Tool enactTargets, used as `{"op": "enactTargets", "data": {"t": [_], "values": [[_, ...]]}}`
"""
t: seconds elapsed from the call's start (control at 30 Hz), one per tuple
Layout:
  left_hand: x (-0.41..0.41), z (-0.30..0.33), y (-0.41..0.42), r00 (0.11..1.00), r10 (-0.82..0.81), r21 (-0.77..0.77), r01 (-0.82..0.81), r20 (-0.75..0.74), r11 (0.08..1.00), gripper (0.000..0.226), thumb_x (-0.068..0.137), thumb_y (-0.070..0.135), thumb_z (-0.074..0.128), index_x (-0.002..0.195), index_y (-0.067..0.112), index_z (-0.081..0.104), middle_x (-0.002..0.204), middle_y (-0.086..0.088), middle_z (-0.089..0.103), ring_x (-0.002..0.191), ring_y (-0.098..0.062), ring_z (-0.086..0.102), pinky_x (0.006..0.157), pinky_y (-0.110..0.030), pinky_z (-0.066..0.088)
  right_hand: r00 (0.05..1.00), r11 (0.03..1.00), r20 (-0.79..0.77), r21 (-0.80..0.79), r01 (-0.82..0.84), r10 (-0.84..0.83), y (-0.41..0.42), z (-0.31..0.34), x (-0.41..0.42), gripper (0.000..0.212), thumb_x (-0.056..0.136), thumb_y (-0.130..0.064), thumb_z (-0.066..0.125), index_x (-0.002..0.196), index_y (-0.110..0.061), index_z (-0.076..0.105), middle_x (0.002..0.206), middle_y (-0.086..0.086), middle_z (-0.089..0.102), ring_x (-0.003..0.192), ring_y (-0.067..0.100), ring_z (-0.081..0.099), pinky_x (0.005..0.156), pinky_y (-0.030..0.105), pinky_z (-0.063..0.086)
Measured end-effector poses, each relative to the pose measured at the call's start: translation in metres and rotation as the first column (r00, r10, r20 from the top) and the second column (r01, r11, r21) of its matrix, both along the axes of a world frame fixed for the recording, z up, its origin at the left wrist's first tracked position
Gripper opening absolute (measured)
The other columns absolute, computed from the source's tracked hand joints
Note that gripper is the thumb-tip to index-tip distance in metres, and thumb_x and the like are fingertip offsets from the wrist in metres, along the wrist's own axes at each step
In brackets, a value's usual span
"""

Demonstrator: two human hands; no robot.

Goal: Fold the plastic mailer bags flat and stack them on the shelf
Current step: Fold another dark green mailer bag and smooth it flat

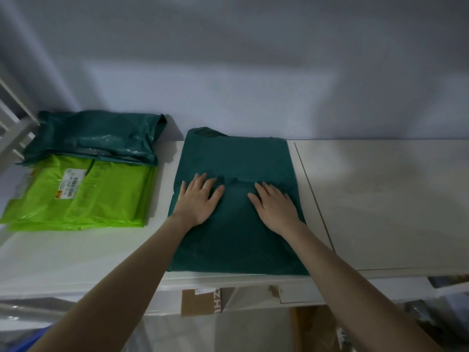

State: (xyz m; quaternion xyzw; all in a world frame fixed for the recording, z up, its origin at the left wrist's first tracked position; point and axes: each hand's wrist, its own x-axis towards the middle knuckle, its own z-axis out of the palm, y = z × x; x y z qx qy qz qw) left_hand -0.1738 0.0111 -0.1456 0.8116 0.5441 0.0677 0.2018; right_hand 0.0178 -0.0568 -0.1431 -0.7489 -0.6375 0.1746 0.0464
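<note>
A dark green mailer bag [236, 199] lies flat on the white shelf [380, 199], spanning from the back edge at the wall to the front edge. Its surface is matte and mostly smooth, with a faint crosswise crease near the middle, just beyond the fingertips. One back corner of the bag is rumpled and lifts slightly against the wall.

The left hand [199, 199] lies palm down on the left half of the bag, fingers straight and spread, gripping nothing. The right hand [275, 203] lies palm down on the right half, fingers likewise extended and flat. The two hands are apart, with bare bag surface between them.

Toward the left end of the shelf, clear of the flat bag, sits a stack of lime green mailer bags [83, 196] carrying a printed label [69, 185]. A glossy, wrinkled dark green bag [99, 135] rests on the back portion of that stack, against the wall.

Below the front edge, cardboard boxes [203, 301] are partly visible.
</note>
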Motion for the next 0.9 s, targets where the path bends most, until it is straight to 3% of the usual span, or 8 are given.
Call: {"op": "enactTargets", "data": {"t": [0.13, 0.27, 0.47, 0.53, 0.63, 0.77, 0.9], "values": [[-0.007, 0.011, -0.022, 0.994, 0.033, 0.135, -0.047, 0.109, 0.990, 0.046, 0.101, 0.039, 0.025, 0.141, 0.020, 0.037, 0.155, -0.002, 0.022, 0.146, -0.018, 0.009, 0.117, -0.041, 0.003, 0.999, 0.981, 0.034, 0.194, 0.020, -0.027, -0.021, 0.009, -0.011, 0.056, 0.100, -0.046, 0.020, 0.148, -0.017, 0.023, 0.157, 0.005, 0.017, 0.145, 0.021, 0.015, 0.117, 0.045, 0.016], [-0.018, 0.012, -0.071, 0.997, -0.053, 0.249, 0.040, 0.046, 0.968, 0.066, 0.090, 0.052, 0.008, 0.142, 0.023, 0.035, 0.155, 0.002, 0.024, 0.145, -0.015, 0.013, 0.117, -0.039, 0.007, 0.991, 0.951, 0.123, 0.299, -0.081, 0.046, -0.062, 0.012, -0.040, 0.060, 0.096, -0.050, 0.015, 0.146, -0.019, 0.029, 0.156, 0.005, 0.022, 0.143, 0.022, 0.020, 0.115, 0.047, 0.023], [-0.038, -0.018, -0.109, 0.992, -0.082, 0.249, 0.103, -0.094, 0.963, 0.068, 0.088, 0.054, 0.001, 0.149, 0.029, 0.015, 0.158, 0.005, 0.011, 0.146, -0.016, 0.002, 0.113, -0.040, -0.005, 0.980, 0.977, 0.176, 0.172, -0.125, 0.095, -0.093, -0.012, -0.072, 0.065, 0.096, -0.053, 0.001, 0.146, -0.023, 0.030, 0.154, 0.005, 0.028, 0.141, 0.025, 0.028, 0.107, 0.058, 0.029], [-0.037, -0.024, -0.105, 0.993, -0.078, 0.257, 0.098, -0.087, 0.961, 0.065, 0.090, 0.053, 0.004, 0.149, 0.029, 0.015, 0.158, 0.004, 0.012, 0.147, -0.019, 0.004, 0.114, -0.043, -0.003, 0.977, 0.981, 0.189, 0.147, -0.126, 0.097, -0.090, -0.017, -0.071, 0.062, 0.096, -0.054, 0.004, 0.148, -0.025, 0.023, 0.156, 0.003, 0.022, 0.144, 0.023, 0.021, 0.110, 0.059, 0.025], [-0.034, -0.026, -0.098, 0.995, -0.075, 0.241, 0.090, -0.070, 0.966, 0.066, 0.088, 0.055, 0.003, 0.150, 0.031, 0.010, 0.159, 0.006, 0.005, 0.147, -0.017, -0.003, 0.115, -0.047, -0.005, 0.975, 0.977, 0.196, 0.163, -0.137, 0.104, -0.083, -0.019, -0.069, 0.063, 0.092, -0.058, 0.004, 0.149, -0.034, 0.003, 0.159, -0.004, -0.003, 0.146, 0.016, -0.006, 0.112, 0.063, 0.004], [-0.038, -0.027, -0.096, 0.999, 0.014, 0.205, -0.024, 0.047, 0.978, 0.072, 0.085, 0.063, 0.010, 0.150, 0.033, 0.003, 0.158, 0.008, -0.006, 0.145, -0.015, -0.012, 0.113, -0.049, -0.010, 0.999, 0.983, 0.038, 0.180, 0.018, -0.025, -0.083, -0.020, -0.058, 0.063, 0.090, -0.065, 0.011, 0.146, -0.043, -0.007, 0.157, -0.006, -0.018, 0.144, 0.019, -0.018, 0.110, 0.059, -0.007], [-0.057, -0.034, -0.097, 0.987, 0.081, 0.122, -0.098, 0.136, 0.988, 0.077, 0.085, 0.065, 0.015, 0.150, 0.029, -0.003, 0.158, 0.008, -0.009, 0.145, -0.011, -0.012, 0.116, -0.046, -0.007, 0.989, 0.980, -0.106, 0.161, 0.117, -0.101, -0.096, -0.027, -0.034, 0.062, 0.090, -0.062, 0.009, 0.144, -0.042, -0.015, 0.158, 0.003, -0.013, 0.146, 0.021, -0.012, 0.118, 0.042, -0.005]]}}
